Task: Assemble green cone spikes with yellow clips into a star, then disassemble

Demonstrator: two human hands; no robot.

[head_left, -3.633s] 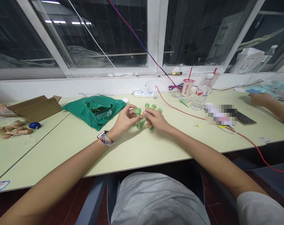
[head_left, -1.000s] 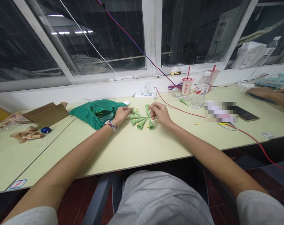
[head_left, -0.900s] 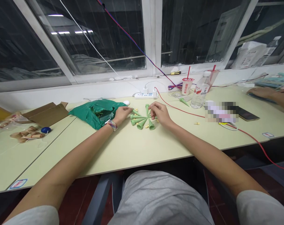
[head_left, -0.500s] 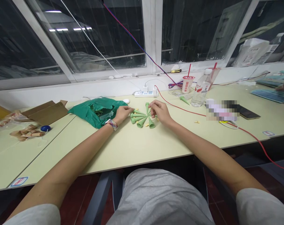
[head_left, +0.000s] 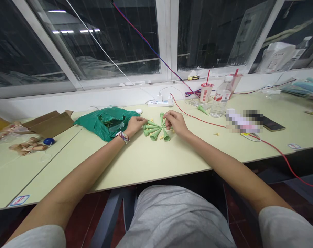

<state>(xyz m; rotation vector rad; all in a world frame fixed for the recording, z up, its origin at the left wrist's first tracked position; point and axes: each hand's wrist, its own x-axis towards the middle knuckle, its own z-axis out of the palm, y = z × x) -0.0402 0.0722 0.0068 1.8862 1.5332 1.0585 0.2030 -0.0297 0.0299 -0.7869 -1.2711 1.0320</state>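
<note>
Several green plastic cone spikes (head_left: pixel 153 129) lie on the pale yellow-green table (head_left: pixel 146 162) in a star, their narrow ends pointing outward. Small yellow pieces (head_left: pixel 161 136) lie among them. My left hand (head_left: pixel 136 124) rests at the star's left side, fingertips at the tip of one cone, holding nothing visible. My right hand (head_left: pixel 175 122) sits at the upper right, curled fingers close to the topmost cone (head_left: pixel 161 118). Whatever lies under those fingers is hidden. A multicoloured braided band (head_left: pixel 122 137) circles my left wrist.
A green plastic bag (head_left: pixel 106 124) lies left of my hands, with a cardboard box (head_left: pixel 49 122) and wooden pieces (head_left: pixel 29 147) beyond. Behind stand a power strip (head_left: pixel 160 103), a red-strawed cup (head_left: pixel 205 92) and a water bottle (head_left: pixel 220 96). A red wire (head_left: pixel 197 122) crosses the table.
My hands no longer lift a cone together. They have parted to either side of the star, which now lies flat on the table. The co-worker's hand has moved off to the right edge.
</note>
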